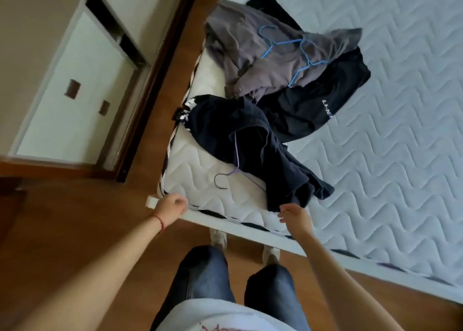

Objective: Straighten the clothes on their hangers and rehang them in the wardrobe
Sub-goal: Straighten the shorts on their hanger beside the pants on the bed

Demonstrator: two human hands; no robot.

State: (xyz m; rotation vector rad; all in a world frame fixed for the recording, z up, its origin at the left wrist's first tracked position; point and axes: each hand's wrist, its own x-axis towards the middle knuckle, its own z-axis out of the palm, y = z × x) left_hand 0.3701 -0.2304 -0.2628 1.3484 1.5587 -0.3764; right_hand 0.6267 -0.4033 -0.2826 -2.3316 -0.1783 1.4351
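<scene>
Nothing is rehung yet: both hands, left hand (172, 209) loosely curled and right hand (293, 215) open, reach empty toward the crumpled dark navy garment (263, 140) at twelve o'clock.

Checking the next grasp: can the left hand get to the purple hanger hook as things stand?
Probably yes. The left hand is empty, at the mattress corner, and the purple hanger hook lies exposed on bare quilting just beyond it. The dark garment covers only the hanger's far part.

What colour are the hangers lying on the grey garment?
Light blue plastic hangers, clearest in the head view.
</scene>
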